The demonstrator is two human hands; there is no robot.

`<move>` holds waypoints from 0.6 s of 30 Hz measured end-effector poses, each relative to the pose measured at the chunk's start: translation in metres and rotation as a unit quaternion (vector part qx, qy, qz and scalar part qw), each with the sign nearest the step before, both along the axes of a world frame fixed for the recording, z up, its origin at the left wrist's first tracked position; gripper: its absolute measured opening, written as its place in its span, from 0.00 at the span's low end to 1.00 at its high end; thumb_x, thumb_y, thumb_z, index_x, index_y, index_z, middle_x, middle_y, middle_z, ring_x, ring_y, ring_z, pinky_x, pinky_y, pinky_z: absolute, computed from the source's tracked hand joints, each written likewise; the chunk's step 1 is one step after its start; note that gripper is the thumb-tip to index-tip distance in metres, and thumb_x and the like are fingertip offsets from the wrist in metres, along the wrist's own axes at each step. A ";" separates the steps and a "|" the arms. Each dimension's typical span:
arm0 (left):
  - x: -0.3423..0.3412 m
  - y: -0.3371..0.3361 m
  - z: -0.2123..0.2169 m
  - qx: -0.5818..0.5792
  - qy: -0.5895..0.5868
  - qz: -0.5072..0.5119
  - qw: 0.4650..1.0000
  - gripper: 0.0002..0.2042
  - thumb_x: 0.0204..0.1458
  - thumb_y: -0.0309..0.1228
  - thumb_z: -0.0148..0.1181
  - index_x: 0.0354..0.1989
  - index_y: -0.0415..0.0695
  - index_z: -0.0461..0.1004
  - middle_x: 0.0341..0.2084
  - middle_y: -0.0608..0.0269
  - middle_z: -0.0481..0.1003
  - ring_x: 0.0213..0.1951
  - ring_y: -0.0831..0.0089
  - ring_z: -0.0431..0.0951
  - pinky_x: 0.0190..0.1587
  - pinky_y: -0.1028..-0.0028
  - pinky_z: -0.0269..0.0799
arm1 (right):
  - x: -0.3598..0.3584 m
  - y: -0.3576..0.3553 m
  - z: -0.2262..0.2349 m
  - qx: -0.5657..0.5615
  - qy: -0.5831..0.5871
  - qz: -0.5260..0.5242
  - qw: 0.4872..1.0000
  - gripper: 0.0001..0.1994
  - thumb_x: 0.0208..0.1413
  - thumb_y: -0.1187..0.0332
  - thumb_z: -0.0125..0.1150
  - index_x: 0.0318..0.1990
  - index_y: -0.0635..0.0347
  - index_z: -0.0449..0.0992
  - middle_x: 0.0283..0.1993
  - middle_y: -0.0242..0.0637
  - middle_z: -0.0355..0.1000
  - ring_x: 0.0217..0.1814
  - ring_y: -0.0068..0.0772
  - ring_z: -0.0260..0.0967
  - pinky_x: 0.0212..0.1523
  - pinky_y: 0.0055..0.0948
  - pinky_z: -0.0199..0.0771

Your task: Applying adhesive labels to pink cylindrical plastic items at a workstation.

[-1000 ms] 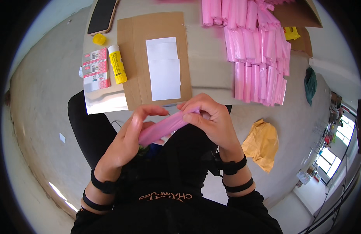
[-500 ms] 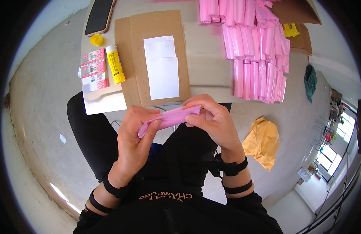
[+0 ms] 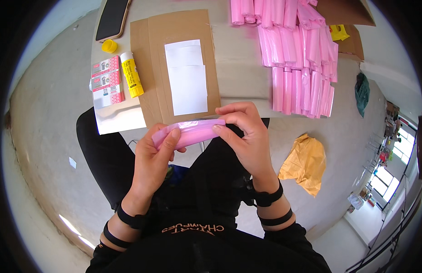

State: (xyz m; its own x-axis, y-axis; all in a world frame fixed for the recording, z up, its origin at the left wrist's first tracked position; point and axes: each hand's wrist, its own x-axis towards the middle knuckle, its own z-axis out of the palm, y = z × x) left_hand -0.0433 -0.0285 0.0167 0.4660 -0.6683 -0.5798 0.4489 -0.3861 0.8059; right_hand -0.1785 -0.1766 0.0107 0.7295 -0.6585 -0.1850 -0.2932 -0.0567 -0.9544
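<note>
Currently, both hands are on the same pink plastic roll (image 3: 195,135), which is held just off the near edge of the brown cardboard sheet (image 3: 151,82). The roll slants a little, its left end closer to the person, and a loose, shiny strip of film runs along its upper side.

The left hand (image 3: 149,159) is below the cardboard sheet's near edge, with its thumb laid over the roll's left end and its other fingers bent behind and under it, closed on the film. The right hand (image 3: 251,141) is beside the sheet's near right corner; its thumb and at least 1 finger pinch the roll's right end, with very little gap between them. How tightly either hand grips, I cannot tell.

On top of the sheet lie overlapping pieces of white paper (image 3: 187,91). Just left of the sheet is a yellow glue stick (image 3: 132,77), and farther left are small pink-and-white printed cards (image 3: 106,82). A yellow cap (image 3: 109,46) and a dark phone (image 3: 113,19) sit toward the sheet's far left. Well to its right, layers of similar pink rolls (image 3: 302,63) are piled up, and a crumpled yellow bag (image 3: 304,164) lies on the floor, off past the sheet's near right corner.
</note>
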 end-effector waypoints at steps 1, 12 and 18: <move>0.001 0.000 0.000 0.012 0.022 -0.002 1.000 0.12 0.58 0.37 0.52 0.32 0.39 0.70 0.21 0.67 0.73 0.22 0.86 0.67 0.24 0.85 0.60 | 0.002 -0.001 0.004 -0.052 0.001 0.011 0.999 0.06 0.44 0.76 0.64 0.32 0.62 0.75 0.39 0.37 0.68 0.41 0.31 0.67 0.39 0.26 0.68; 0.005 0.007 -0.009 0.011 0.108 0.020 0.994 0.12 0.58 0.37 0.52 0.34 0.39 0.70 0.24 0.65 0.73 0.24 0.83 0.72 0.23 0.86 0.60 | 0.002 -0.006 0.011 -0.128 0.028 0.103 0.986 0.14 0.40 0.73 0.68 0.36 0.61 0.74 0.40 0.38 0.66 0.43 0.34 0.66 0.41 0.26 0.67; 0.006 0.003 -0.006 0.023 0.154 0.014 0.988 0.13 0.58 0.38 0.51 0.38 0.38 0.70 0.23 0.64 0.72 0.24 0.83 0.72 0.22 0.86 0.59 | 0.006 0.004 0.009 -0.102 0.010 0.006 0.995 0.06 0.43 0.77 0.64 0.30 0.63 0.75 0.35 0.37 0.68 0.36 0.33 0.68 0.36 0.25 0.67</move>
State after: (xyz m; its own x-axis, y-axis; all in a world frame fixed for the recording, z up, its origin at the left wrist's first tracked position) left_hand -0.0371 -0.0255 0.0110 0.2811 -0.6277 -0.7259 0.6814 -0.4021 0.6116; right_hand -0.1720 -0.1727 0.0199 0.7347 -0.6754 -0.0638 -0.3107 -0.2514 -0.9166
